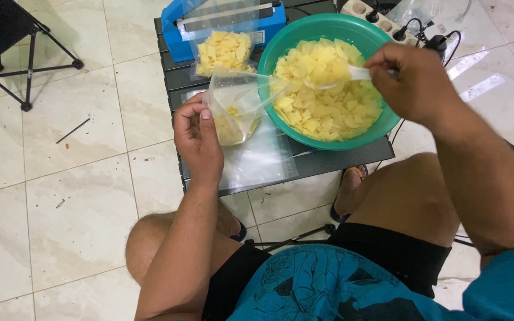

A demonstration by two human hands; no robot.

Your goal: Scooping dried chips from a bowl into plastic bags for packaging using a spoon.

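Home food-packing corner: glossy cream floor tiles (60,196), a low black slatted folding table (328,161), a blue tabletop bag sealer (176,35), a white power strip (382,21) and a green plastic basin (304,32) of yellow chips.

A clear plastic bag (237,107) partly filled with yellow chips stands open at the table's (340,159) left edge; a filled clear bag (224,52) lies near the back-left corner; flat empty bags (260,160) lie at the front edge

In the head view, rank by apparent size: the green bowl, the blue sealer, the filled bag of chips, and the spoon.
1. green bowl
2. blue sealer, partly covered
3. filled bag of chips
4. spoon, partly hidden by the right hand
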